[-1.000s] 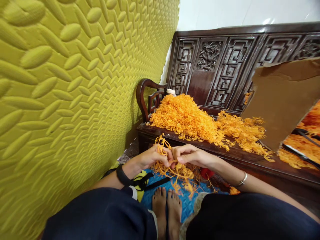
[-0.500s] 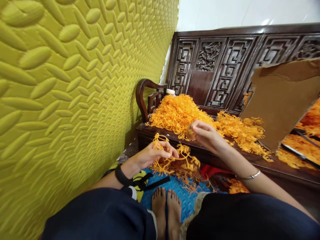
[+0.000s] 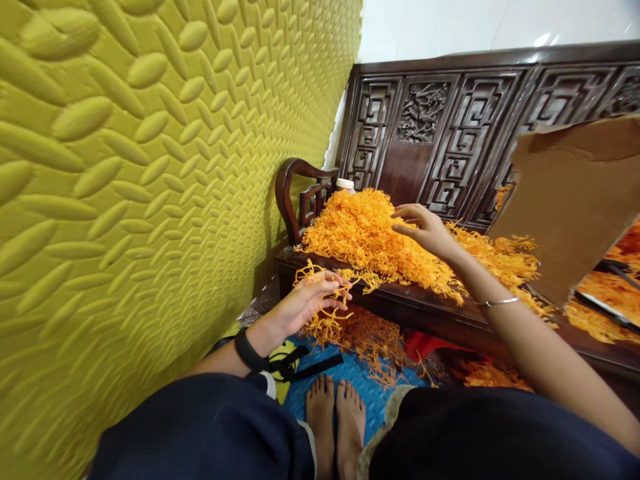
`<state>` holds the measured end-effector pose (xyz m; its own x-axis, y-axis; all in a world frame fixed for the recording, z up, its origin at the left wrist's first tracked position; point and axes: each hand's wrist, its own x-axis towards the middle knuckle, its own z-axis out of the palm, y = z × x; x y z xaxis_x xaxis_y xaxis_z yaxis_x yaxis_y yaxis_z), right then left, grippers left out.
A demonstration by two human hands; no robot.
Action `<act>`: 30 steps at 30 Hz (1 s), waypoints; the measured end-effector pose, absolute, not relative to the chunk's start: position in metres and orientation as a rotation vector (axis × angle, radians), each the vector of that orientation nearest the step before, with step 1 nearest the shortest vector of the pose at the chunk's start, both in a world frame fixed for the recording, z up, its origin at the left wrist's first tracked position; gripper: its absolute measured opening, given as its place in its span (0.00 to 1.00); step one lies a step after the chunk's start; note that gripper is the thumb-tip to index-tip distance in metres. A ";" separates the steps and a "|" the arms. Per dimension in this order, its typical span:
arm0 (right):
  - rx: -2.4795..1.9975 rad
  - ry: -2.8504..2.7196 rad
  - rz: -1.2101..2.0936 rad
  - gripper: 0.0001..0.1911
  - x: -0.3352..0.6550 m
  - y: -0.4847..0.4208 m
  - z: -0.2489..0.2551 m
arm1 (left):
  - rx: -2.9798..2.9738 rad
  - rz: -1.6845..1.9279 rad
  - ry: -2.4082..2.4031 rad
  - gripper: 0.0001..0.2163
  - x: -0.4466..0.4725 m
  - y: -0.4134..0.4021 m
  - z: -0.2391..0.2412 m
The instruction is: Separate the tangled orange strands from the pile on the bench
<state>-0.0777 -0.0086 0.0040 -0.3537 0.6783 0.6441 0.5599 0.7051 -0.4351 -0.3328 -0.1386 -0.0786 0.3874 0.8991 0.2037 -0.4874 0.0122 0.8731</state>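
A big heap of orange stringy strands (image 3: 365,237) lies on a dark carved wooden bench (image 3: 430,303). My left hand (image 3: 307,300) is below the bench's front edge, fingers curled round a loose tangle of the orange strands (image 3: 327,317) that hangs toward the floor. My right hand (image 3: 423,227) is stretched out over the heap, fingers spread and loosely bent, resting on top of the strands. Nothing shows between its fingers.
A yellow embossed wall (image 3: 125,167) fills the left. A brown cardboard sheet (image 3: 570,193) leans on the bench at right, with more orange strands (image 3: 595,313) beyond. A white bottle cap (image 3: 345,183) peeks behind the heap. My bare feet (image 3: 335,417) rest on a blue mat (image 3: 360,380).
My right hand left the tangle, rose and moved out over the heap on the bench, opening there. My left hand kept hold of the tangle and lifted slightly.
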 end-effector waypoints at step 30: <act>-0.741 -2.559 1.108 0.24 -0.155 -0.119 -0.057 | 0.556 1.208 0.345 0.22 -0.331 -0.135 -0.078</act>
